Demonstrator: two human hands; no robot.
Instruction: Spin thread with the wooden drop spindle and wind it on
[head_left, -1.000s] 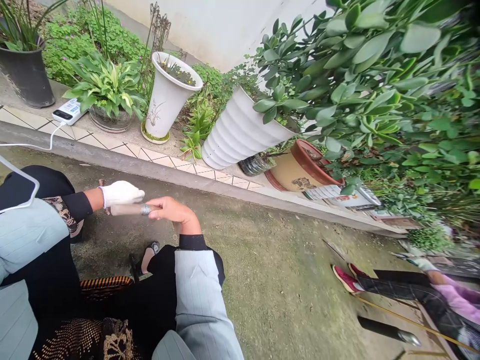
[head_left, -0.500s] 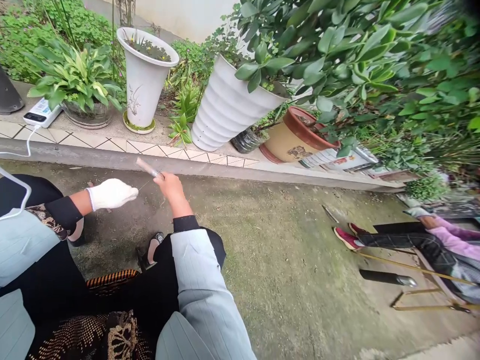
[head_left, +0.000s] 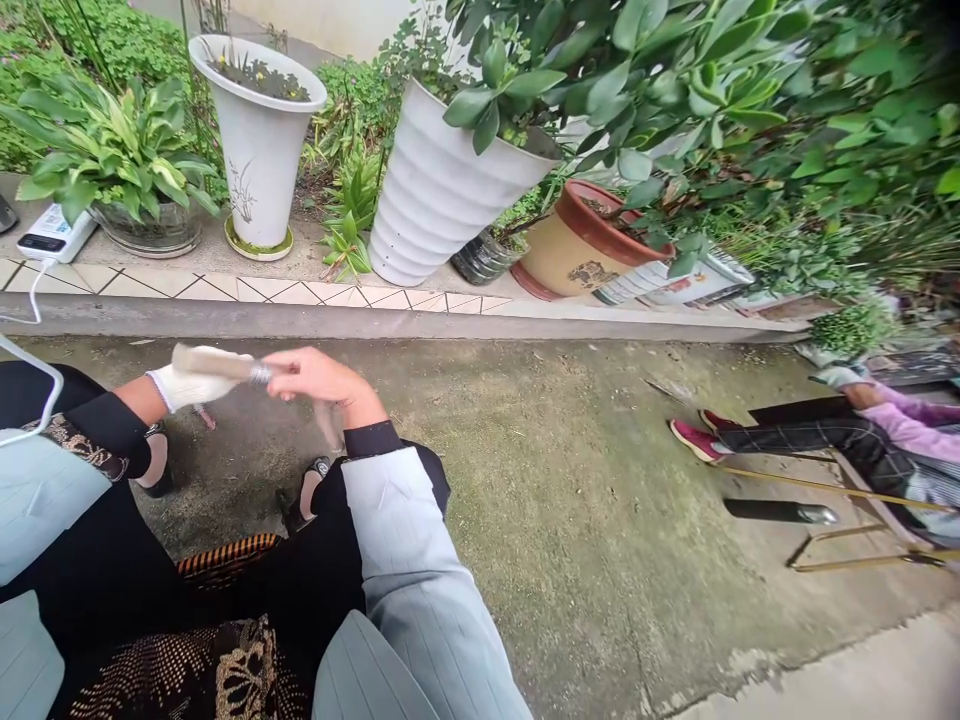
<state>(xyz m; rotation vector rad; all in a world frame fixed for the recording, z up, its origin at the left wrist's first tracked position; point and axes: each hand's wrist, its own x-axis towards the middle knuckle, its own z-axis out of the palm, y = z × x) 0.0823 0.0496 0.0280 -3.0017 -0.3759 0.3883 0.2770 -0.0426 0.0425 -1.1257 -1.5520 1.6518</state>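
Note:
My right hand (head_left: 319,376), bare, is closed around a short pale stick-like handle (head_left: 217,364) with a silvery band near my fingers. The handle points left and is smeared by motion. My left hand (head_left: 184,390) wears a white knitted glove and sits behind the handle, its fingers partly covered by it. Those fingers look closed, but what they hold is hidden. I cannot tell whether the handle touches the glove. Both hands are in front of my knees, above the concrete ground (head_left: 525,480).
A tiled ledge (head_left: 202,287) runs along the front, bearing a white flared pot (head_left: 262,170), a ribbed white pot (head_left: 442,190) and a tan pot (head_left: 577,250). A white device (head_left: 56,235) with a cable lies at left. At right, a person (head_left: 817,425) sits beside a dark cylinder (head_left: 776,511).
My right hand has moved left and turned, so the handle now lies across my gloved left hand. The thin line seen between my hands before is no longer visible. The view has shifted slightly.

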